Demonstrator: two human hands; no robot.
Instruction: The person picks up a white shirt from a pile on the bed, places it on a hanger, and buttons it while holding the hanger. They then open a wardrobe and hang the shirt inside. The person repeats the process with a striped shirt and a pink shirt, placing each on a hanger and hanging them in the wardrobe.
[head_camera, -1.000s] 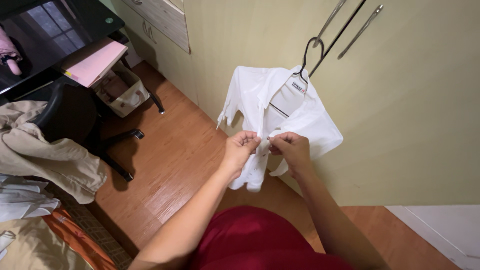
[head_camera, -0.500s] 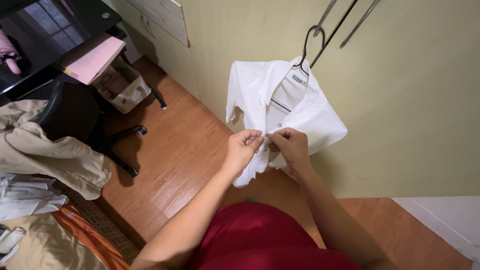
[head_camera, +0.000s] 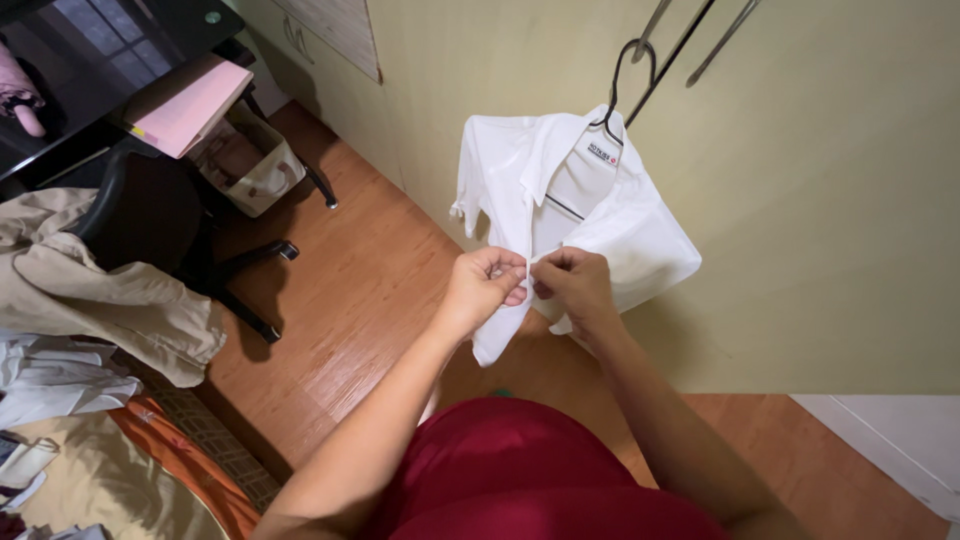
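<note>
Centre frame: white shirt (head_camera: 600, 215) on black hanger (head_camera: 628, 80), hooked on wardrobe door handle (head_camera: 655, 28). Left hand (head_camera: 483, 288) and right hand (head_camera: 572, 285) pinch the front placket edges, fingers clenched on fabric. Best done keeping edges aligned and taut, button squarely at its hole.

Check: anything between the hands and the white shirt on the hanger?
Nothing visible. The left hand and right hand both pinch the shirt at its front opening, in direct contact. It hangs on a hanger hooked on a cupboard handle.
</note>
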